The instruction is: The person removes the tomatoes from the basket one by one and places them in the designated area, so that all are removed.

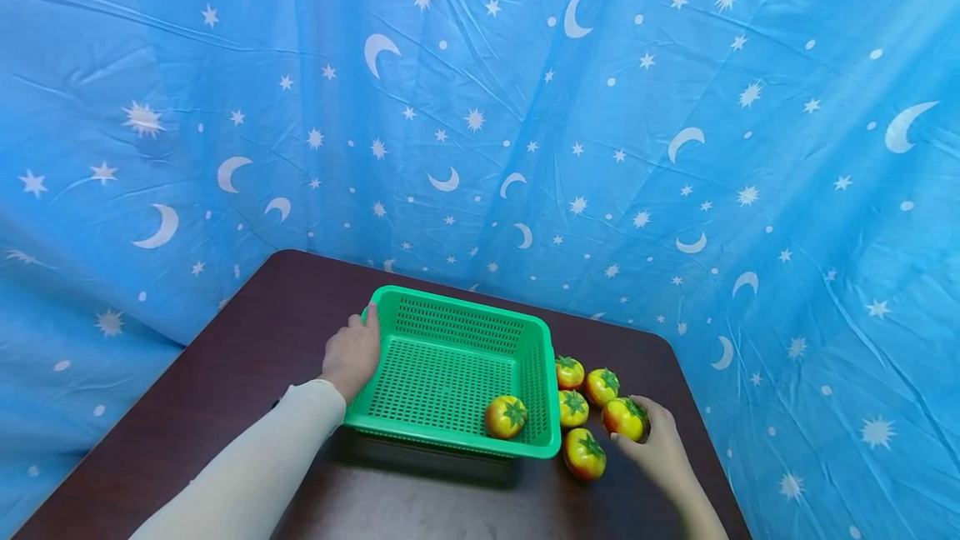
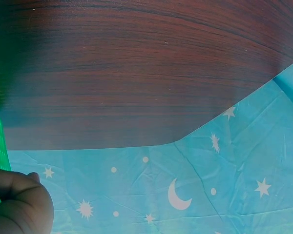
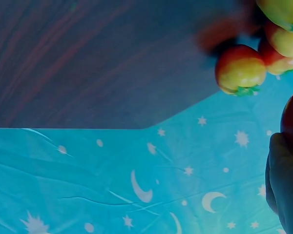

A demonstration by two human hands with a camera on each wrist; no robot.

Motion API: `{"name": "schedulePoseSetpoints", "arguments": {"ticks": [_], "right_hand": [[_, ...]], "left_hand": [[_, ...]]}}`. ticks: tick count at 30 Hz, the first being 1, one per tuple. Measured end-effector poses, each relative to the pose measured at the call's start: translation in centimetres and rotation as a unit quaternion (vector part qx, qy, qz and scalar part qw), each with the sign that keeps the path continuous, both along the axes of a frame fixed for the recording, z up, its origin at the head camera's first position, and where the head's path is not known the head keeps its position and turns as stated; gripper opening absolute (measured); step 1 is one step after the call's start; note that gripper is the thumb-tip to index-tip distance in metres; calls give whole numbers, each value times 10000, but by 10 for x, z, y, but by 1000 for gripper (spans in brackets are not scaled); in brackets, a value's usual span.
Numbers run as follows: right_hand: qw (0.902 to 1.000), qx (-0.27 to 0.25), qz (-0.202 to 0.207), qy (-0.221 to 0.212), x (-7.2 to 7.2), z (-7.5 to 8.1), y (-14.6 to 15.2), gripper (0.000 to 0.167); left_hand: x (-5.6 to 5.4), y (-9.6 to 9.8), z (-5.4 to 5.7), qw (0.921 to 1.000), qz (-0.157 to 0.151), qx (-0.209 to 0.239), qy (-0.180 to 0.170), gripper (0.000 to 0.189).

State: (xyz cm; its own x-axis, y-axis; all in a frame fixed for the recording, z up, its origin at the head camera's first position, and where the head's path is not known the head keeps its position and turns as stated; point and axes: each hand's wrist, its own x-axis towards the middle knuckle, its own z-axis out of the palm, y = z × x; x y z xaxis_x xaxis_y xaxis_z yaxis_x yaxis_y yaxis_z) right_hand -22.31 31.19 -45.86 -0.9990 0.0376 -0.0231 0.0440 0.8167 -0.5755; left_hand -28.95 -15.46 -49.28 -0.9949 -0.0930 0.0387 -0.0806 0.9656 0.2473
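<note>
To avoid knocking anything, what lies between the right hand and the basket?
In the head view, the tomato the right hand holds, then four more tomatoes on the table.

Lower centre, and the left hand [image 1: 352, 353] grips the rim of a green basket [image 1: 459, 324], one tomato [image 1: 506, 417] sitting inside; over at lower right, the right hand [image 1: 662, 445] holds another tomato [image 1: 624, 420], four more tomatoes [image 1: 584, 455] bunched alongside on the dark worktop [image 1: 300, 307]!
</note>
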Motion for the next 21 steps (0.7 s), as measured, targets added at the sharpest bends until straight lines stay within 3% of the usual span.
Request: {"name": "schedulePoseSetpoints", "arguments": {"ticks": [21], "right_hand": [[9990, -140, -358, -237, -3, -41, 13, 71]], "left_hand": [[2, 0, 1, 10000, -21, 24, 18, 63]]}}
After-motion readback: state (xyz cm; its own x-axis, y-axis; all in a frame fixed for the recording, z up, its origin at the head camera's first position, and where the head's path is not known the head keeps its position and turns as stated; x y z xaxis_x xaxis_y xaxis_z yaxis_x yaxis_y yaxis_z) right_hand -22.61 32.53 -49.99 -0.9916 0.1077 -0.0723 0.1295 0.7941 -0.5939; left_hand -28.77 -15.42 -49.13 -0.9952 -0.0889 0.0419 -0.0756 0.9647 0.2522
